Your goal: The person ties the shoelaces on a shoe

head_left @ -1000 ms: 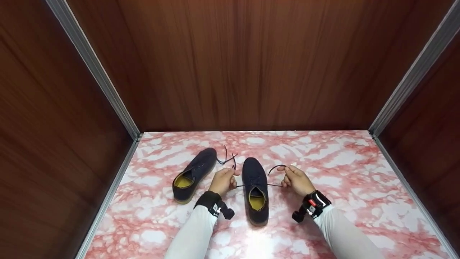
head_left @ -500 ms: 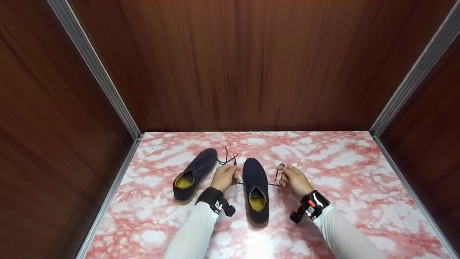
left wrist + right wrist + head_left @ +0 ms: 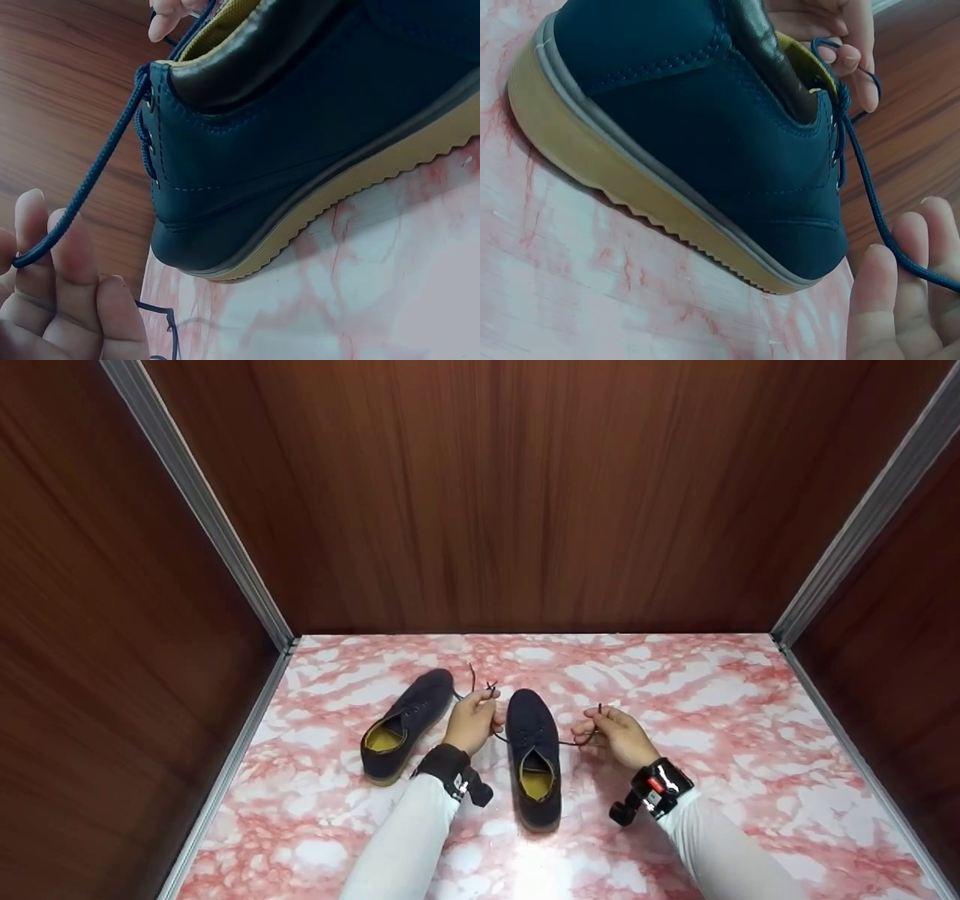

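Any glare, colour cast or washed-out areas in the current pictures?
Head: bright white glare on the marbled surface behind the nearer shoe, and a highlight on the right wristband; left wrist: bluish cast, marbled surface pale at lower right; right wrist: similar bluish cast, sheen on the shoe's dark collar.

The head view looks forward and down from above and stands farthest back, taking in the shoe (image 3: pixel 529 711), the other shoe (image 3: pixel 424 697), the tabletop (image 3: pixel 697 735), the wall (image 3: pixel 480 495), the left grip (image 3: pixel 474 724) and the right grip (image 3: pixel 621 736). The left wrist view sits low and close on the shoe's left, tilted, facing past its side toward the wall; the right wrist view roughly mirrors it from the right. Both crop the shoe and share its collar (image 3: pixel 240 64), the lace (image 3: pixel 94 172) and parts of both grips. They are dim, so their exact tilt is hard to judge.
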The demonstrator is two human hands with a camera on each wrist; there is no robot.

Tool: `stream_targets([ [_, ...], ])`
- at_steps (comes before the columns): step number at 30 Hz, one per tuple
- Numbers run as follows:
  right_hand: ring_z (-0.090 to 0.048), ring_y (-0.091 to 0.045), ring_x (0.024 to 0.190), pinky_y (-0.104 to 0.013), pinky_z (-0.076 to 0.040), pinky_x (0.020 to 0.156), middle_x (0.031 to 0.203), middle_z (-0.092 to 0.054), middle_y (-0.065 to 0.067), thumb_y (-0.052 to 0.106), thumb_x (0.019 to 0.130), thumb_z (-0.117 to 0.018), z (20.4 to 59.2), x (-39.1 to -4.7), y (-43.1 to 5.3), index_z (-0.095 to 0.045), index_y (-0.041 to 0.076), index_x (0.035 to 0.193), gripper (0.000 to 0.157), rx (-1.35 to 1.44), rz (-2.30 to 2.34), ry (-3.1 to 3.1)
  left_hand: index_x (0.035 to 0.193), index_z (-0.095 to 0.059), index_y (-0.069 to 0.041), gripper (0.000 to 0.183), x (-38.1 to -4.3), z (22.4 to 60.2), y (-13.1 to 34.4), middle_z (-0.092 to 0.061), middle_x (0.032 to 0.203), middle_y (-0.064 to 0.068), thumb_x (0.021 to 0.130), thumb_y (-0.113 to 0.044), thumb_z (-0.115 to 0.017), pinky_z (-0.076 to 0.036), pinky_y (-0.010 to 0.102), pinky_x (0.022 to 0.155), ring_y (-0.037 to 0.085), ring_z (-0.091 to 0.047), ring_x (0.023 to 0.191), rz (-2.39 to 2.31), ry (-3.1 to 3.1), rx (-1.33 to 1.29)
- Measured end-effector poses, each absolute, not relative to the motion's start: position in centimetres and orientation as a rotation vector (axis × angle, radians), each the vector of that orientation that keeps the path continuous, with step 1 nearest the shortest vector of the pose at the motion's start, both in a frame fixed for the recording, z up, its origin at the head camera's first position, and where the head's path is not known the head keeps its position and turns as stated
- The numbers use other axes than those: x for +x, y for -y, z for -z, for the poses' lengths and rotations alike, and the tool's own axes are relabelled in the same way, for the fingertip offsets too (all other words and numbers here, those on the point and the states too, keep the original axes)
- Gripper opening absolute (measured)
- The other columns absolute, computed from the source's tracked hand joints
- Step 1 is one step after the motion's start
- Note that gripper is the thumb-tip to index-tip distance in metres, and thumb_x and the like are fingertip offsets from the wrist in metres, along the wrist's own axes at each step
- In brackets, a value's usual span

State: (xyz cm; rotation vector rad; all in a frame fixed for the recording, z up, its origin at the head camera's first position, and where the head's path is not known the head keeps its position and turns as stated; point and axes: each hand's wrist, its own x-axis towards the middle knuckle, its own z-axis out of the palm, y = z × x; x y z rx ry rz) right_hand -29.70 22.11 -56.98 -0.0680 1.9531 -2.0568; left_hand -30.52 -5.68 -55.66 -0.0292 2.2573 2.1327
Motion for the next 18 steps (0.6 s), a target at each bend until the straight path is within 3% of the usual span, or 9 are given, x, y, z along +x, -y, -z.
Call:
stream_targets([
  [7, -0.076, -0.012, 0.086, -0.040, -0.063, 0.090, 0.100, -0.080, -0.002, 0.019, 0.114, -0.037, 56.84, -29.57, -21.98, -0.053, -0.002, 0.116, 0.026, -0.012, 2.005, -2.007, 0.130, -0.062, 0.009, 0.032, -30.24, 54.96, 5.69, -0.059, 0.066, -0.008, 0.106, -0.004, -0.046, -0.052, 0.020, 0.062, 0.008, -0.058, 0.060, -2.131, -2.300, 0.013],
  [13, -0.075, -0.010, 0.083, -0.039, -0.063, 0.087, 0.097, -0.080, 0.000, 0.018, 0.114, -0.035, 56.74, -29.58, -21.99, -0.055, -0.005, 0.124, 0.032, -0.038, 1.956, -2.099, 0.131, -0.064, 0.005, 0.032, -30.74, 55.48, 5.63, -0.062, 0.067, -0.009, 0.107, -0.008, -0.048, -0.056, 0.023, 0.066, 0.009, -0.061, 0.062, -2.103, -2.302, 0.014],
  [18, -0.075, -0.011, 0.081, -0.036, -0.063, 0.085, 0.094, -0.081, -0.002, 0.018, 0.113, -0.041, 56.43, -29.78, -21.85, -0.059, -0.006, 0.123, 0.031, -0.028, 1.992, -2.109, 0.130, -0.064, 0.006, 0.030, -30.81, 55.34, 5.47, -0.071, 0.073, 0.007, 0.107, -0.008, -0.050, -0.060, 0.029, 0.070, 0.012, -0.063, 0.064, -2.093, -2.313, 0.031],
])
